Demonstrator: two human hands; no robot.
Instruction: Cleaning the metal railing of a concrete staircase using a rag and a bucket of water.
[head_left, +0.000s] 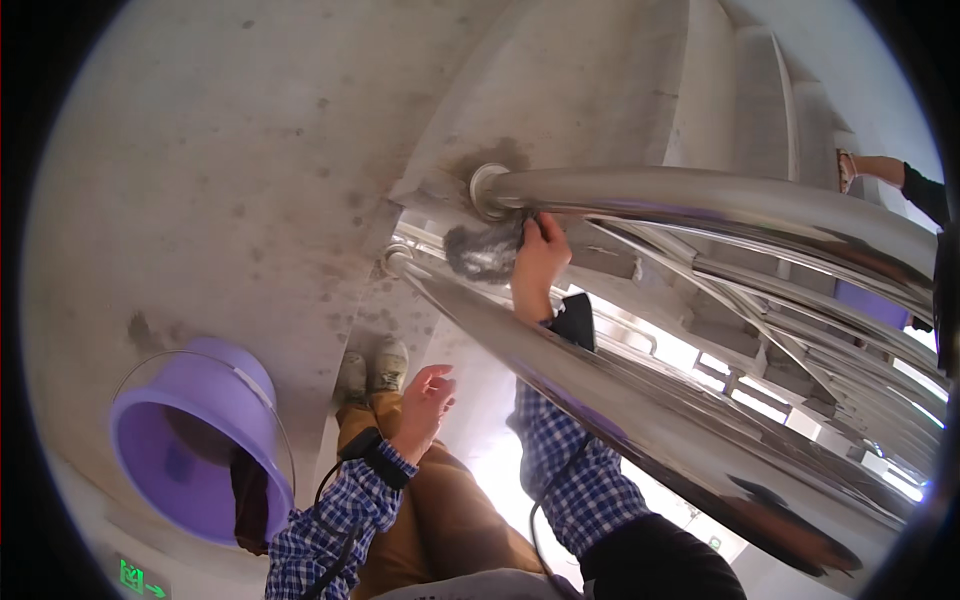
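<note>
My right hand (541, 262) pinches a grey, crumpled rag (484, 255) that looks wet or shiny. It holds the rag just below the round collar (489, 191) where the upper metal handrail (675, 187) meets the wall. The lower metal handrail (600, 382) crosses in front of my right forearm and hides part of the sleeve. My left hand (427, 409) hovers above my legs with its fingers loosely bent, holding nothing. A smaller collar (399, 257) at the lower handrail's end lies beyond it.
A purple bucket (202, 360) with a wire handle stands at the left, a dark cloth (249, 499) over its rim. Stair steps (712, 97) rise at upper right, where another person's sandalled foot (847, 169) shows. A purple container (870, 300) appears behind the railing bars. A green exit sign (142, 577) is lower left.
</note>
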